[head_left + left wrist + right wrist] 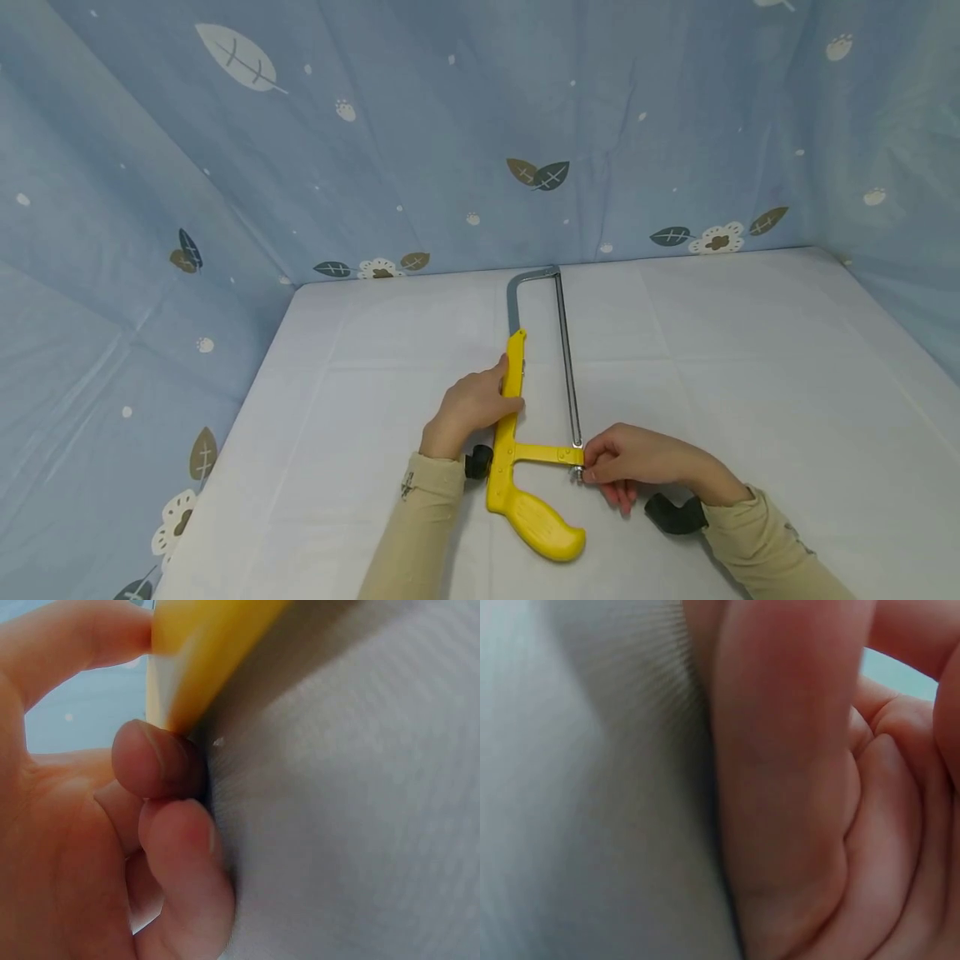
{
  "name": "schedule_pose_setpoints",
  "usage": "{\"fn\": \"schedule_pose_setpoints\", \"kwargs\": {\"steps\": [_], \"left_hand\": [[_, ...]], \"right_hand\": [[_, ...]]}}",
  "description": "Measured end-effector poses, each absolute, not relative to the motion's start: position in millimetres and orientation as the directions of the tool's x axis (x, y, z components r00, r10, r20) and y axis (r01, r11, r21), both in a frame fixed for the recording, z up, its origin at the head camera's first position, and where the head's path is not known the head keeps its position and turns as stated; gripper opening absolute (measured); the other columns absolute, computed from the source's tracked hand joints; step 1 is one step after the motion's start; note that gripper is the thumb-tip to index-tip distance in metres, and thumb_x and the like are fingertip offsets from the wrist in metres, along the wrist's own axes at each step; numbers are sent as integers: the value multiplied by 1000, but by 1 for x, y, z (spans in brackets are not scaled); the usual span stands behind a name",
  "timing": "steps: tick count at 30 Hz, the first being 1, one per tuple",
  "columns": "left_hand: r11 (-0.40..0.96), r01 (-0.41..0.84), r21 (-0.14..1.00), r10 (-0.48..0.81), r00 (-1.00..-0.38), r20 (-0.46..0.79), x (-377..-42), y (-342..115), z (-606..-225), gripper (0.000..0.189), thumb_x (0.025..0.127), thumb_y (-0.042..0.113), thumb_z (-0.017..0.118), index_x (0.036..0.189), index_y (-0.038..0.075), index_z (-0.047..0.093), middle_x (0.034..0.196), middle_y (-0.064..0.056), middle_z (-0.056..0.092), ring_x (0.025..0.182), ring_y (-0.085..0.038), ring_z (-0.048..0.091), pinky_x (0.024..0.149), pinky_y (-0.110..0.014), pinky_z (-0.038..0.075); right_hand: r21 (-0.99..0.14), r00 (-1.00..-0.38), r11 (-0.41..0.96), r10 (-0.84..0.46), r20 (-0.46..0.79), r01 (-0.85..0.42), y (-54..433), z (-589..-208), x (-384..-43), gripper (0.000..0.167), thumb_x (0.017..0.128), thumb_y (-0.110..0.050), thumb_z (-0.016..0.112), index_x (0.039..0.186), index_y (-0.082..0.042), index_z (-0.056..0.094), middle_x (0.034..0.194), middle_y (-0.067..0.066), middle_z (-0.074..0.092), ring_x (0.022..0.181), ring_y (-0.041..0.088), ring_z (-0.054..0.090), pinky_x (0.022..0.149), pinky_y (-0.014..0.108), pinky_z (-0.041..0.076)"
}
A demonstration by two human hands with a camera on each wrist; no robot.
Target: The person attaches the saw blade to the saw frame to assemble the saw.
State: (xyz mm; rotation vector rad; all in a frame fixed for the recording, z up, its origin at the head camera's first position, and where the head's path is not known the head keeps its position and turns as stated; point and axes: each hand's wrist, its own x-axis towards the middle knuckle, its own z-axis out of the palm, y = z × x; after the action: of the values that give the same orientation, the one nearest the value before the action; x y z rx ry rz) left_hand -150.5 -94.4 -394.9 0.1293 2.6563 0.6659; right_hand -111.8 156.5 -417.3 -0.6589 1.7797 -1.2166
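A hacksaw with a yellow handle [546, 527] and a grey front bow [513, 304] lies flat on the white-covered table. Its narrow dark blade [567, 358] runs along the right side. My left hand [471, 408] holds the yellow frame [506, 429] between thumb and fingers; up close in the left wrist view, the frame [217, 660] meets the fingertips. At the blade's near end, my right hand [652, 457] pinches the metal wing nut [576, 475] below the yellow crossbar [543, 454]. The right wrist view shows only curled fingers [787, 750] against the cloth; the nut is hidden there.
White cloth [750, 358] covers the table around the saw. A blue leaf-patterned curtain [450, 125] hangs along the back and sides. Black wrist-worn pieces stick out beside both sleeves, the right one [675, 514] close to the table surface.
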Motion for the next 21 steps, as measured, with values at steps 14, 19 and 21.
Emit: {"fn": "schedule_pose_setpoints", "kwargs": {"steps": [14, 19, 21], "left_hand": [[879, -10, 478, 183, -917, -355, -150, -94, -394, 78, 78, 39, 57, 143, 18, 20, 69, -2, 51, 55, -17, 44, 50, -29, 34], [880, -5, 475, 185, -917, -353, -150, -95, -395, 77, 78, 39, 57, 143, 18, 20, 72, -1, 52, 57, -17, 45, 51, -29, 35], [881, -3, 474, 186, -918, -351, -151, -95, -395, 77, 78, 39, 57, 143, 18, 20, 72, 0, 52, 57, -17, 45, 51, -29, 35]], "right_hand": [[-917, -532, 396, -765, -362, 55, 153, -415, -110, 20, 84, -23, 62, 87, -3, 60, 55, 10, 58, 43, 25, 57, 40, 27, 44], [-916, -525, 399, -771, -361, 44, 153, -415, -110, 19, 84, -24, 61, 85, -5, 64, 55, 9, 58, 43, 24, 57, 40, 25, 43], [-917, -521, 397, -774, -361, 45, 154, -415, -111, 18, 83, -24, 61, 85, -6, 64, 55, 9, 58, 44, 23, 57, 40, 25, 44]]}}
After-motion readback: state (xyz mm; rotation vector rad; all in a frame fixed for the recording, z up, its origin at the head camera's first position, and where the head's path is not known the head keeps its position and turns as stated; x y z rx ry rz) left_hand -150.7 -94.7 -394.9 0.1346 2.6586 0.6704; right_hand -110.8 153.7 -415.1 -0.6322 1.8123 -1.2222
